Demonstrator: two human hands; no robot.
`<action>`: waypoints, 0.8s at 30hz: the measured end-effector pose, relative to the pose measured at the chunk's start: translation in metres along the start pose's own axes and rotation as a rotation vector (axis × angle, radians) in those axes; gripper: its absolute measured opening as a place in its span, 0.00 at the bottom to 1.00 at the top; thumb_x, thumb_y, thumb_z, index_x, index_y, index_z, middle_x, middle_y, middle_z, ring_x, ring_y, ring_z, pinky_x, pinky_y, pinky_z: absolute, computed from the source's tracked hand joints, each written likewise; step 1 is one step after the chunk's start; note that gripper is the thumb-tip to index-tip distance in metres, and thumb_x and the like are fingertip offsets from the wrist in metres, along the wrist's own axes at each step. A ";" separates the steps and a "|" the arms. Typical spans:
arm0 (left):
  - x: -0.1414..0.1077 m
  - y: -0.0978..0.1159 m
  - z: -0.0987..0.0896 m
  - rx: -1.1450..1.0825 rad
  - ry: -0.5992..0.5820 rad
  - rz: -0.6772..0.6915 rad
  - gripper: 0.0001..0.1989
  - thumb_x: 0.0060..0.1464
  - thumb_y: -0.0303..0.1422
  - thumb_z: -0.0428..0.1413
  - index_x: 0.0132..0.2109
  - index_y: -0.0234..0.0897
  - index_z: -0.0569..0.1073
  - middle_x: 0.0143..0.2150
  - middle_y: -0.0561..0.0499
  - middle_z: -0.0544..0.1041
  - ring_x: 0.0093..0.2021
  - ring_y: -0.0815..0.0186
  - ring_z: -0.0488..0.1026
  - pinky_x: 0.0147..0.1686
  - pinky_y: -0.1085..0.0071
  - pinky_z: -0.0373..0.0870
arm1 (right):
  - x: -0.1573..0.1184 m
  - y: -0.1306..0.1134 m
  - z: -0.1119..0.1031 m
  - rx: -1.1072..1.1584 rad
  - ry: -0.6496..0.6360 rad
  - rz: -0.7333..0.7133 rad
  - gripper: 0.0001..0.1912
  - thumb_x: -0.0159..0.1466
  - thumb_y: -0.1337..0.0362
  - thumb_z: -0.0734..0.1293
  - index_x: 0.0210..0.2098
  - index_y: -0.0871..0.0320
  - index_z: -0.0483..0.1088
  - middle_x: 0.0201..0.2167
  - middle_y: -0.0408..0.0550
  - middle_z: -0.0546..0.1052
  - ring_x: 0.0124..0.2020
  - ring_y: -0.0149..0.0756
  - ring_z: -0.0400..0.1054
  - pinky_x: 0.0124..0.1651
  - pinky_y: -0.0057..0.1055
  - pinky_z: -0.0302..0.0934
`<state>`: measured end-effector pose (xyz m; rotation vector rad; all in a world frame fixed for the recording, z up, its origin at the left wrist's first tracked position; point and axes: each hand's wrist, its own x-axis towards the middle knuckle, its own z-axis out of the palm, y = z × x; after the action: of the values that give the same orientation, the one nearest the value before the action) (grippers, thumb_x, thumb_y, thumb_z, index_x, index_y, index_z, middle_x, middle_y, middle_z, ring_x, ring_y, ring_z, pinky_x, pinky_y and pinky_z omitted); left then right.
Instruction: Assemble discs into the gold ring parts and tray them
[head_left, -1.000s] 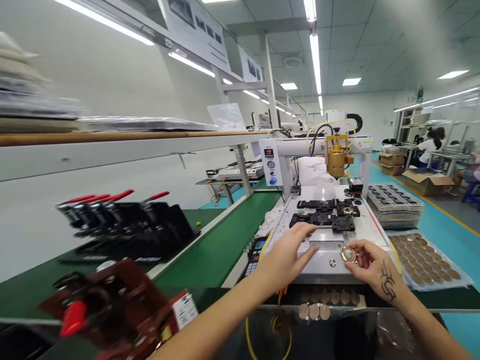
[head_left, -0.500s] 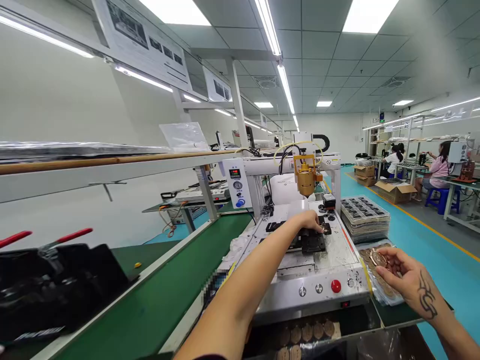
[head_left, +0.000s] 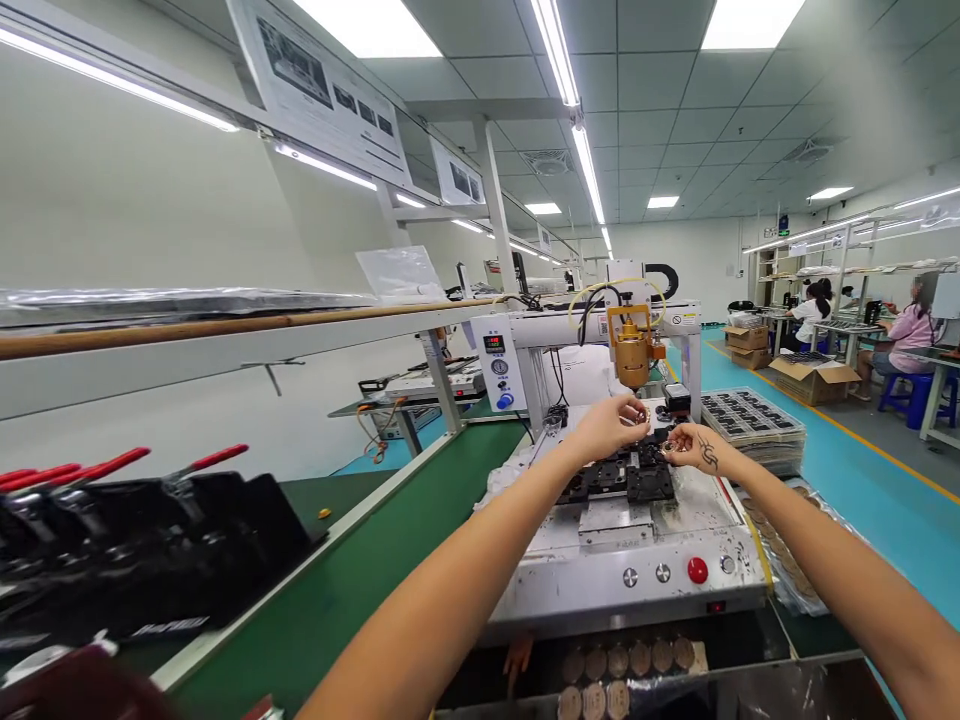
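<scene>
Above the black fixture (head_left: 651,484) on the white bench machine (head_left: 592,590), my left hand (head_left: 611,428) pinches a small gold-rimmed round part (head_left: 644,414), which looks like a watch case. My right hand (head_left: 694,448) is just to its right, lower down. Its thumb and fingers close on a similar gold-rimmed round part (head_left: 669,448), close over the fixture's right end. Whether this second part touches the fixture, I cannot tell. A gold-coloured dispensing head (head_left: 632,360) hangs from the gantry behind both hands.
Stacked trays (head_left: 754,425) and a bagged tray of round brown parts (head_left: 787,550) lie right of the machine. Toggle clamps with red handles (head_left: 217,457) stand at left. A red button (head_left: 697,570) is on the front panel. Round parts (head_left: 617,660) sit below. Co-workers sit far right.
My right hand has carried its round part leftward from the bagged tray to the fixture. My left hand has lifted off the fixture, with a round part in its fingers. The view has shifted slightly.
</scene>
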<state>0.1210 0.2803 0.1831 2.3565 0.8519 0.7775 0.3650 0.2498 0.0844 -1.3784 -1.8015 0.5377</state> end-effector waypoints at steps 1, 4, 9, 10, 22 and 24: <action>-0.012 0.002 -0.006 -0.023 0.017 0.002 0.16 0.54 0.37 0.63 0.48 0.35 0.76 0.43 0.45 0.83 0.38 0.61 0.80 0.38 0.68 0.75 | 0.009 0.002 0.000 -0.022 -0.059 0.006 0.14 0.69 0.56 0.74 0.44 0.61 0.74 0.36 0.45 0.77 0.33 0.33 0.72 0.37 0.31 0.70; -0.051 0.007 -0.022 -0.080 0.051 0.000 0.14 0.54 0.37 0.63 0.46 0.37 0.75 0.42 0.47 0.82 0.37 0.64 0.79 0.38 0.68 0.75 | 0.023 0.005 -0.002 -0.092 -0.201 -0.003 0.13 0.73 0.57 0.70 0.48 0.61 0.75 0.43 0.47 0.79 0.38 0.35 0.76 0.41 0.35 0.74; -0.115 0.008 -0.041 -0.152 0.059 -0.012 0.14 0.54 0.38 0.62 0.46 0.40 0.74 0.40 0.50 0.80 0.36 0.65 0.76 0.40 0.67 0.74 | 0.023 0.004 -0.003 -0.216 -0.245 -0.077 0.13 0.73 0.57 0.70 0.49 0.60 0.76 0.46 0.48 0.80 0.43 0.39 0.77 0.47 0.39 0.75; -0.125 0.008 -0.043 -0.148 0.061 -0.022 0.14 0.55 0.38 0.62 0.47 0.40 0.75 0.40 0.50 0.80 0.37 0.65 0.76 0.40 0.67 0.75 | 0.023 0.004 -0.002 -0.239 -0.230 -0.092 0.13 0.73 0.57 0.70 0.49 0.60 0.76 0.47 0.48 0.80 0.44 0.39 0.77 0.48 0.40 0.75; -0.206 0.008 -0.012 -0.080 0.201 -0.011 0.12 0.58 0.36 0.61 0.49 0.41 0.76 0.39 0.50 0.80 0.38 0.62 0.77 0.42 0.65 0.77 | -0.067 -0.007 0.014 -0.320 0.312 -0.121 0.17 0.75 0.53 0.63 0.51 0.58 0.77 0.47 0.57 0.76 0.52 0.49 0.70 0.57 0.43 0.63; -0.229 -0.005 -0.003 -0.055 0.196 -0.057 0.14 0.58 0.36 0.61 0.51 0.42 0.76 0.41 0.49 0.80 0.39 0.61 0.77 0.42 0.64 0.77 | -0.122 -0.005 0.019 -0.330 0.406 -0.098 0.18 0.73 0.49 0.65 0.49 0.57 0.75 0.47 0.56 0.75 0.51 0.50 0.69 0.55 0.45 0.62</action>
<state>-0.0290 0.1256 0.1048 2.2242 0.9607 1.0078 0.3592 0.1360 0.0366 -1.4787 -1.6535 -0.0977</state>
